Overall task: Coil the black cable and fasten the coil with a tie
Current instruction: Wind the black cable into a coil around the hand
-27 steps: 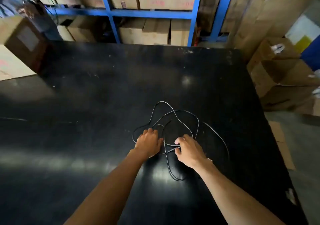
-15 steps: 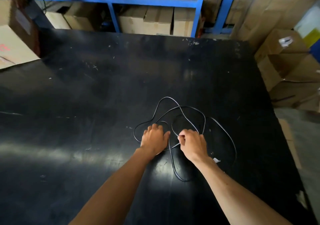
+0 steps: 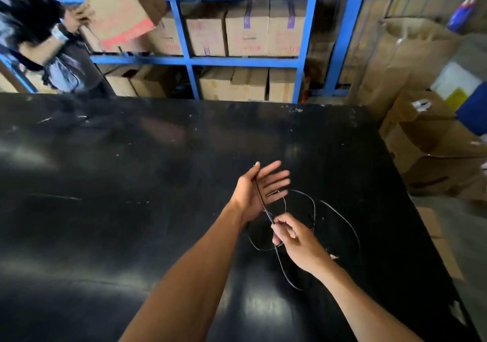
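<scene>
The left hand (image 3: 259,191) is lying open, palm up, with the black cable (image 3: 313,210) running across it toward the right hand (image 3: 295,239), which is pinching the strand just nearer, loose loops sprawling on the tabletop (image 3: 131,183).

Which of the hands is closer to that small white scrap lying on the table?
The right hand. It pinches the black cable just left of the white scrap, beside its wrist. The left hand is raised, open, farther up and left.
</scene>
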`<state>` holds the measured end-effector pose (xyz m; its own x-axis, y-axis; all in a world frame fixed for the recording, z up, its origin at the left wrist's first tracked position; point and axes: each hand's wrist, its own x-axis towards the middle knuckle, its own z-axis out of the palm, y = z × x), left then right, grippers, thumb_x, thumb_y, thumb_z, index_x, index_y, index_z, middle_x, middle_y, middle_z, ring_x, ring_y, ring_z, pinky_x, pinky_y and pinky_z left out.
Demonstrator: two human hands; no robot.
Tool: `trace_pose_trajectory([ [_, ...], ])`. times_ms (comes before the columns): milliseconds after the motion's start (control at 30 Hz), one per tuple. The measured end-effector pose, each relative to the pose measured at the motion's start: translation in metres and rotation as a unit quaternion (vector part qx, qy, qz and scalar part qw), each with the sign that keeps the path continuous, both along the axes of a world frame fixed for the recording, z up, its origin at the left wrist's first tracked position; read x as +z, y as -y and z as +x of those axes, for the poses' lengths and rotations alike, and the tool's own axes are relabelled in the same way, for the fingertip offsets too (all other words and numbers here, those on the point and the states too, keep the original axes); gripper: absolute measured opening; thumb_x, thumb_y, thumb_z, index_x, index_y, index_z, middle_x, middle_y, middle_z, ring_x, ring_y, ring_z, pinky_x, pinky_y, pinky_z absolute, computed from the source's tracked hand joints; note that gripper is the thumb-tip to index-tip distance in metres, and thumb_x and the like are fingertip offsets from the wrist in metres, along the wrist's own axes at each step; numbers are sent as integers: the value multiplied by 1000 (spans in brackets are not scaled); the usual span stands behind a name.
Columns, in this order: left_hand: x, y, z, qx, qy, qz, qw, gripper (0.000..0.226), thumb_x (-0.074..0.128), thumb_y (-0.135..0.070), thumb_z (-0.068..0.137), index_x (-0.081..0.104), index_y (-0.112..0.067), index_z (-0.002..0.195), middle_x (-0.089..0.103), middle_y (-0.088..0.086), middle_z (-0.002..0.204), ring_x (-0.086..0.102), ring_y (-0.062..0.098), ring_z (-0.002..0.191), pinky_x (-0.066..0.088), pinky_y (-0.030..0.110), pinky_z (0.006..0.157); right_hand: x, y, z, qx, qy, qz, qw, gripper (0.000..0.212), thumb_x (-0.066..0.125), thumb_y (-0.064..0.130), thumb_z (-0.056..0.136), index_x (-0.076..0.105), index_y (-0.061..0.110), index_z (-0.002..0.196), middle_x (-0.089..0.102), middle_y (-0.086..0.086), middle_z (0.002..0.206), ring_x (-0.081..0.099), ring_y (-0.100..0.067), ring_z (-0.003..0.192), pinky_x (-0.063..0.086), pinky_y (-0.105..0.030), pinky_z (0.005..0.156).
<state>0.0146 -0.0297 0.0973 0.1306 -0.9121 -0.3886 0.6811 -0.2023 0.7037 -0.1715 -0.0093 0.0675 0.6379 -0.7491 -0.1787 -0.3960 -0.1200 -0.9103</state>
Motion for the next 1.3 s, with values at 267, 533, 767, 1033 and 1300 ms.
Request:
trace_pose_trajectory([
  [267, 90, -17, 4, -73, -134, -133, 979, 49, 40, -32, 102, 48, -21, 149, 48, 24, 151, 45, 46, 139, 28, 74, 112, 34, -7, -20, -15, 19, 68, 997, 59, 51, 67, 96, 58, 18, 64, 44, 8, 51, 45, -6, 48, 46, -32, 64],
  [533, 150, -38, 2, -248, -82, -170, 950, 53, 27, -55, 105, 38, -36, 154, 38, 23, 158, 38, 53, 141, 46, 68, 100, 59, 12, -31, -16, -75, -73, 994, 74, 46, 90, 80, 62, 21, 61, 57, 5, 54, 57, -4, 52, 46, -28, 63],
  [767, 183, -55, 3, -447, 15, -135, 884, 49, 20, -50, 107, 23, -46, 156, 12, 19, 168, 8, 55, 150, 8, 82, 109, 89, 53, -55, 65, -164, -177, 968, 71, 59, 85, 75, 63, 14, 71, 60, 11, 54, 54, 0, 51, 41, -28, 56],
  [1033, 172, -64, -23, -441, 195, 77, 873, 48, 33, -54, 101, 48, -46, 145, 33, -2, 161, 24, 40, 147, 27, 74, 106, 204, 120, -39, -18, -181, -352, 918, 32, 85, 42, 76, 71, 22, 56, 65, 12, 54, 64, -9, 59, 44, -27, 52],
  [1300, 185, -46, -10, -70, 87, -28, 993, 45, 31, -48, 102, 69, -41, 126, 5, 8, 171, -5, 52, 151, 16, 89, 100, 228, 77, -49, 2, 14, -247, 969, 38, 59, 60, 93, 70, 30, 72, 57, 7, 52, 57, -5, 43, 46, -15, 45],
])
